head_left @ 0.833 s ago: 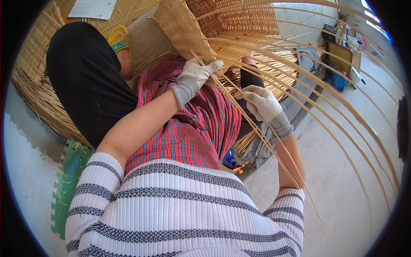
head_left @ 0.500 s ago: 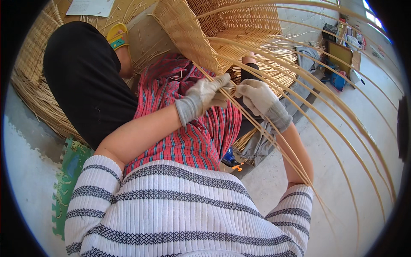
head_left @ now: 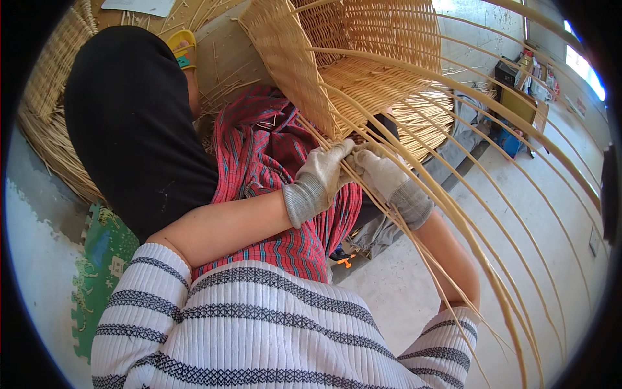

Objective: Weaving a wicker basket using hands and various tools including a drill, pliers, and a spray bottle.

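The left hand [head_left: 322, 174] pinches thin sticks [head_left: 405, 227] near the corner of the woven basket [head_left: 372, 78], while the right hand [head_left: 387, 176] is close beside it, its exact grip I cannot tell.

Green mat [head_left: 103, 259] on pale floor [head_left: 382, 285]

Canes [head_left: 453, 205] block passage beside the right hand [head_left: 382, 174].
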`<action>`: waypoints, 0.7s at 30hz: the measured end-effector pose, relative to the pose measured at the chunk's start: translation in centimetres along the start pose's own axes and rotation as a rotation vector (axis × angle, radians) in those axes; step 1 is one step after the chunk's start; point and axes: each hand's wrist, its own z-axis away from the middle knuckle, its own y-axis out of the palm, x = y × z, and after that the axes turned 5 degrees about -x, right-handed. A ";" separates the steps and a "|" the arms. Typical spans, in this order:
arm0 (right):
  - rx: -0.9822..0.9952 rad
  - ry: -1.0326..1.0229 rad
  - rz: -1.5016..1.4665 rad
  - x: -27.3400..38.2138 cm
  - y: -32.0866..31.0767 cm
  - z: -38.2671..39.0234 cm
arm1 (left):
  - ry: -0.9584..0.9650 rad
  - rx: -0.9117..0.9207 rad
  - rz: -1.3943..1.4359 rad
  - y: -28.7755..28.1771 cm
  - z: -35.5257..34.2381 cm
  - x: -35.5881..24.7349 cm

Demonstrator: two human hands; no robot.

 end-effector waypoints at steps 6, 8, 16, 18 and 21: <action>-0.011 -0.091 0.173 0.6 0.3 0.0 | 0.078 0.056 0.076 -0.5 -1.0 0.5; -0.064 -0.109 0.289 0.8 0.6 -0.3 | 0.077 -0.032 0.043 -0.6 -1.5 0.5; 0.143 0.080 -0.242 5.0 0.1 0.9 | 0.154 0.154 -0.061 -0.1 -0.3 -2.3; 0.153 -0.135 -0.303 5.5 -0.2 1.6 | 0.257 0.192 -0.005 0.5 1.5 -4.8; 0.098 -0.230 -0.314 4.9 -0.9 1.6 | 0.597 0.076 -0.260 0.7 2.8 -11.9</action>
